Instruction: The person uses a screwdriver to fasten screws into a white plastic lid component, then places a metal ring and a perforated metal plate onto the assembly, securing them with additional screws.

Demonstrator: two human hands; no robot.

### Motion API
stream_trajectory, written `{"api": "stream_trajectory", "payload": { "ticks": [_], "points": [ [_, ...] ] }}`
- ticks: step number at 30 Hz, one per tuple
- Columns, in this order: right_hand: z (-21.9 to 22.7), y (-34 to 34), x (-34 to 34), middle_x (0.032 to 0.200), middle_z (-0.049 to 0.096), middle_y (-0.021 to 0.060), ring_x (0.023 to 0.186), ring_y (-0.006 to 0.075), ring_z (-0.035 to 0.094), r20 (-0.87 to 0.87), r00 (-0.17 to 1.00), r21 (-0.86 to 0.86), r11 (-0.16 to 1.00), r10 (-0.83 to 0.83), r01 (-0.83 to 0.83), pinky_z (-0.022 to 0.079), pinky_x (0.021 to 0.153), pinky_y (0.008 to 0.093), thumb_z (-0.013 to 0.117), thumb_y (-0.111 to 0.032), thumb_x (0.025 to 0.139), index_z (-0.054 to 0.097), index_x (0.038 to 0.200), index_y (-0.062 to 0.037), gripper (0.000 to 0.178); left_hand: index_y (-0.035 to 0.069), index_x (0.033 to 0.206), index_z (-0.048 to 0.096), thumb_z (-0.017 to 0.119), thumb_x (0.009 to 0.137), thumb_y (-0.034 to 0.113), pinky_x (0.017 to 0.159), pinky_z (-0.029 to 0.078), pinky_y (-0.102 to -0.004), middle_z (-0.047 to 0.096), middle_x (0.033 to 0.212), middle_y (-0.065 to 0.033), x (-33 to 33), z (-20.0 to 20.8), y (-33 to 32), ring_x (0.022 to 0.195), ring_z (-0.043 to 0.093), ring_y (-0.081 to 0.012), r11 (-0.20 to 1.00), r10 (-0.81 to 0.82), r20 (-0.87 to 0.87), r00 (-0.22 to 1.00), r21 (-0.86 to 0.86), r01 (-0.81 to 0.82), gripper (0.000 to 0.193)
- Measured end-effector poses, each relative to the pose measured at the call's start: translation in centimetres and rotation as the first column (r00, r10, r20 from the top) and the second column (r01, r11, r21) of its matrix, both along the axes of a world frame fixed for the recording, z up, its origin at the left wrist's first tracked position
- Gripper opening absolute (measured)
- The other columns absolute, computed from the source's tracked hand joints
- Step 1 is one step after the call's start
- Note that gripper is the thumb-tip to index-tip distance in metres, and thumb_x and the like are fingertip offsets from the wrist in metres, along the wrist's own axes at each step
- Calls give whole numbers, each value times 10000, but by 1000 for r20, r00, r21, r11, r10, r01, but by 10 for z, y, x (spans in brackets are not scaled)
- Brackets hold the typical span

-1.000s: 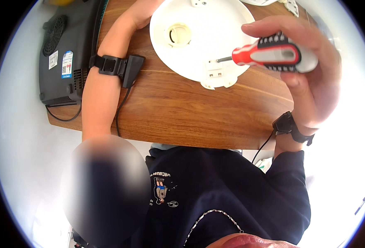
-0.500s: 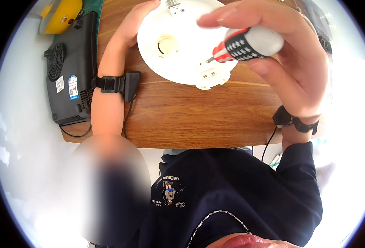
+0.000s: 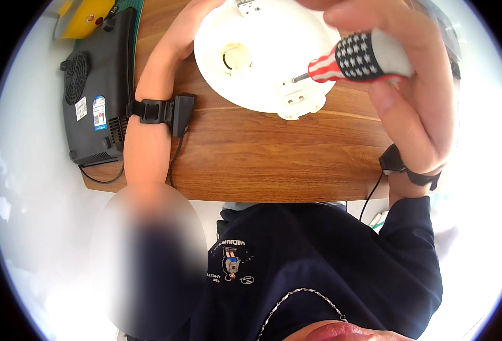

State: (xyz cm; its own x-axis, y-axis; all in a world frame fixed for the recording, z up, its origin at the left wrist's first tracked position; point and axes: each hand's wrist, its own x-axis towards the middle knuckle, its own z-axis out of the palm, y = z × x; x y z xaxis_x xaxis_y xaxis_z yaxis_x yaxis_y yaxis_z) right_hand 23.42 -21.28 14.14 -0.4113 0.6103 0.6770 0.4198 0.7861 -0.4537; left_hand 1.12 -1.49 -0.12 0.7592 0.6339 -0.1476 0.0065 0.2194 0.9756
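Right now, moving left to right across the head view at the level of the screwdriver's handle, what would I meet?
Black vented appliance → left forearm → white round housing → screwdriver → right hand.

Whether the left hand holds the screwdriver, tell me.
No: the right hand holds the screwdriver, and the left hand is at the white cover.

Screwdriver [image 3: 354, 60] now starry side up
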Motion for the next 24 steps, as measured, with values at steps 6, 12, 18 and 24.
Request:
{"api": "stream_trajectory", "payload": {
  "ticks": [6, 12, 18, 24],
  "points": [
    [-12, -4, 13, 1141, 665, 148, 1016, 232, 676, -56, 996, -227, 973, -65, 51, 545, 898, 337, 834, 6, 786, 593, 1200, 22, 479, 3, 1218, 705, 443, 1075, 283, 873, 539, -325, 738, 1111, -65, -1, -9, 12, 971, 685, -149, 990, -57, -56, 997, 123, 64, 409],
    [-2, -17, -9, 1124, 665, 135, 954, 190, 656, 69, 927, -144, 915, -370, 376, 542, 842, 296, 821, 70, 761, 605, 1189, 18, 483, -6, 1217, 700, 436, 1078, 277, 827, 551, -321, 739, 1092, -66, -4, -11, 12, 921, 690, -141, 998, -28, -15, 999, 57, 29, 412],
    [-1, -3, 3, 1162, 666, 166, 927, 208, 652, -101, 993, -259, 962, 66, -90, 540, 811, 303, 767, 96, 797, 602, 1186, 51, 425, -27, 1250, 677, 437, 1084, 288, 839, 549, -321, 734, 1111, -79, -9, -16, 14, 941, 691, -150, 999, -21, -9, 1000, 27, 21, 430],
    [-16, -9, -10, 1022, 639, 109, 902, 186, 646, -122, 942, -159, 943, -312, 292, 540, 780, 299, 840, -2, 787, 605, 1186, 1, 463, -19, 1273, 673, 452, 1085, 303, 871, 549, -327, 728, 1156, -86, -1, -12, 13, 983, 691, -157, 994, -75, 13, 997, 77, 74, 433]
  ]
}}
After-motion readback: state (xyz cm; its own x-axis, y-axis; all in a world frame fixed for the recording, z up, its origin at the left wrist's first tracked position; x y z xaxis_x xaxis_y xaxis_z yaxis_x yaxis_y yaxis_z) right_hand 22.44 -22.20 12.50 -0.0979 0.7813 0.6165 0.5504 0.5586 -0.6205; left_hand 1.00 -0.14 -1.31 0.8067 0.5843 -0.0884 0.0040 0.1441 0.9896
